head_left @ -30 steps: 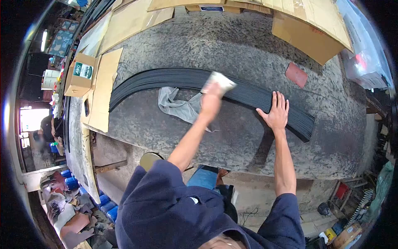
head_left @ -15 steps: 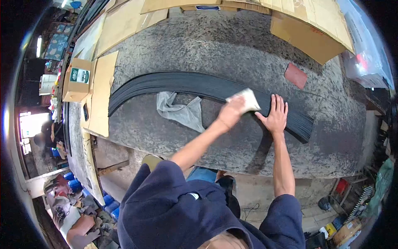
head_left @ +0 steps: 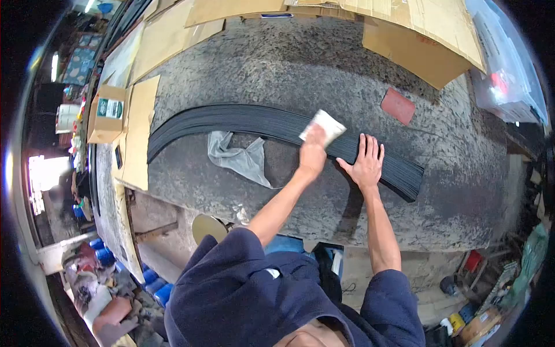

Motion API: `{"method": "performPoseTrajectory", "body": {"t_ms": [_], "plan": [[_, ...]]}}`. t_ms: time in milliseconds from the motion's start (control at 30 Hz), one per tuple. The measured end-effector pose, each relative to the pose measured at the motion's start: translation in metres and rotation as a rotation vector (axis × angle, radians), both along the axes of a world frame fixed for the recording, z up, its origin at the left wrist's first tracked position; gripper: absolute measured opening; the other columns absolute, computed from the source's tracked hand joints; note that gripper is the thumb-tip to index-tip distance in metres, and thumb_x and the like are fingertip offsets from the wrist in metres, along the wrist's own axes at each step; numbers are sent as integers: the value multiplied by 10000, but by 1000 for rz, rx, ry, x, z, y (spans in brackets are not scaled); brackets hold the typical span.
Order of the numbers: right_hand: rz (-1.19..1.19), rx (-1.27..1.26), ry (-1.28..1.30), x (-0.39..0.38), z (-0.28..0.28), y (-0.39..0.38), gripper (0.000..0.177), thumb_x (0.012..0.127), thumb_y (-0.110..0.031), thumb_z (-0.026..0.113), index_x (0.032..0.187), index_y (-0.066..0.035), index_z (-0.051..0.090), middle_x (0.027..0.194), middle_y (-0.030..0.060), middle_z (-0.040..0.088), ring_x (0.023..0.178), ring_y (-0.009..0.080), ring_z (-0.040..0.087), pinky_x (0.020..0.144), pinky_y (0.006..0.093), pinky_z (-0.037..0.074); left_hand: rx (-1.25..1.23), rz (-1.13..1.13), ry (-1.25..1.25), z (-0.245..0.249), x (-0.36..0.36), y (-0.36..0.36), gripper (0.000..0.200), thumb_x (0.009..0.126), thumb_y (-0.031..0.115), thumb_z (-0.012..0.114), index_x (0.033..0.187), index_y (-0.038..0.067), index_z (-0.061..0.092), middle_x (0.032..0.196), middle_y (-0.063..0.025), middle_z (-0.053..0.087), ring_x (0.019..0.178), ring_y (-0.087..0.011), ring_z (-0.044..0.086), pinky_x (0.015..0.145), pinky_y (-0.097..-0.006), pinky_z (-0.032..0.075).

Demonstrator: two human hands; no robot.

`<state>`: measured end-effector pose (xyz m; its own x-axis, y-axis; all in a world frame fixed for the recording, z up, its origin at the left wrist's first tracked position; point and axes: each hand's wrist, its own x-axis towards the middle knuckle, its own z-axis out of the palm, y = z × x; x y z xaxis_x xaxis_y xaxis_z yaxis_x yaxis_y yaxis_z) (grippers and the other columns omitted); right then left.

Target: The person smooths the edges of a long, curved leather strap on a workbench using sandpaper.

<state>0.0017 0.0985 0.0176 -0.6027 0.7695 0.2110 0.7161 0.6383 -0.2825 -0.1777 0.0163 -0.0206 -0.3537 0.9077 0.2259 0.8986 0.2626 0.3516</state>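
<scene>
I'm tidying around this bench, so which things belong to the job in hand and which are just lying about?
In the job:
white pad, held in the left hand
long black strips, under the right hand

Apparently just lying about:
reddish patch
cardboard box with a green label
clear plastic bin
crumpled grey sheet, though its role is unclear

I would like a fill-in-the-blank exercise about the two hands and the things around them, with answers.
Between the pale pad and the crumpled grey sheet, the left hand holds the ____. The hand spread flat on the black strips is the ____ one. The labelled box at the picture's left is made of ____.
Answers: pale pad; right; cardboard.
</scene>
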Motion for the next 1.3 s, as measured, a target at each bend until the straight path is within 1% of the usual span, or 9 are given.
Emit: {"method": "performPoseTrajectory", "body": {"t_ms": [133, 167, 367, 567, 700, 800, 833, 967, 1300], "plan": [[4, -10, 33, 4, -3, 0, 1019, 764, -722, 645, 1447, 0, 420, 1411, 186, 484, 1361, 354, 420, 1168, 566, 256, -60, 40, 124, -2, -68, -16, 410, 815, -16, 535, 1208, -8, 651, 1236, -200, 660, 1235, -341, 592, 1102, -426, 434], [19, -6, 13, 4, -3, 1, 1025, 764, -721, 647, 1452, 3, 416, 1415, 192, 481, 1361, 356, 419, 1171, 571, 249, 127, 205, -557, 34, -98, -10, 401, 846, -25, 540, 1237, -41, 625, 1261, -246, 637, 1197, -352, 610, 1052, -425, 468], [20, -7, 46, 5, -10, -1, 1020, 762, -710, 657, 1453, 1, 416, 1436, 191, 467, 1387, 350, 391, 1181, 571, 233, 79, -160, 301, -45, 26, -8, 448, 788, 8, 577, 1230, -53, 618, 1234, -286, 637, 1179, -383, 621, 1039, -451, 481], [8, -6, -27, 3, -10, -1, 1026, 781, -730, 624, 1469, -2, 401, 1434, 191, 465, 1377, 356, 398, 1182, 566, 229, -58, 404, -67, 37, -47, 4, 402, 787, -15, 540, 1173, -37, 649, 1189, -275, 649, 1175, -382, 606, 1051, -469, 450], [33, -3, 0, 4, -7, 0, 1005, 782, -706, 646, 1454, 3, 412, 1423, 187, 465, 1374, 354, 396, 1174, 574, 236, 128, -197, 87, -4, -16, -5, 435, 767, -25, 546, 1188, -27, 659, 1260, -249, 634, 1239, -374, 579, 1097, -445, 435], [6, -16, -19, 2, -9, -1, 1008, 773, -710, 654, 1449, 1, 418, 1426, 183, 458, 1386, 343, 383, 1177, 568, 233, 49, 385, 3, 7, -68, 11, 393, 801, -3, 551, 1178, -42, 654, 1286, -250, 621, 1216, -362, 599, 1037, -432, 492], [5, -20, -15, 1, -10, -2, 1008, 773, -710, 654, 1449, 1, 418, 1426, 183, 458, 1386, 343, 383, 1177, 568, 233, -210, 350, 1, 18, -51, 25, 380, 816, 10, 557, 1182, -50, 638, 1321, -259, 596, 1250, -368, 575, 1038, -420, 494], [11, -25, -18, 4, -6, -1, 1018, 772, -726, 641, 1450, 0, 419, 1426, 180, 457, 1386, 341, 385, 1177, 566, 230, -35, -48, 270, 12, -14, 4, 394, 821, 38, 574, 1205, -46, 599, 1355, -240, 581, 1291, -352, 555, 1049, -408, 489], [21, 52, 0, 1, -7, 0, 1001, 776, -740, 620, 1424, 4, 447, 1391, 201, 490, 1352, 367, 425, 1146, 581, 284, -90, -619, 17, 35, -53, 15, 693, 924, 397, 600, 1466, 2, 425, 1568, -170, 380, 1483, -338, 307, 1223, -449, 255]]}}
